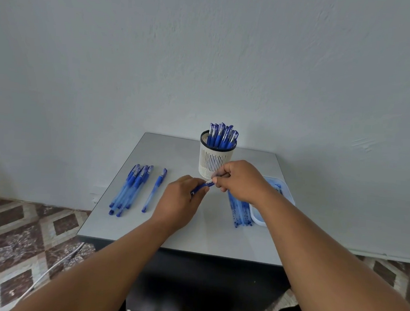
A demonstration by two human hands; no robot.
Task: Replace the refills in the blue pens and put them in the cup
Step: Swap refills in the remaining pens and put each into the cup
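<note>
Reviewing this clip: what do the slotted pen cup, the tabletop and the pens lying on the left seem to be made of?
White slotted pen cup: likely moulded plastic, matte, with even vertical slots and a dark rim. Grey tabletop: smooth, probably laminate, with a faint sheen and a dark edge band. Blue pens lying on the left: translucent blue plastic barrels with opaque darker caps.

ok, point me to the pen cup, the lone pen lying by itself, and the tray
pen cup (212,161), head view, slotted white wall.
lone pen (154,190), head view, mid-barrel.
tray (290,195), head view, right rim.
</note>
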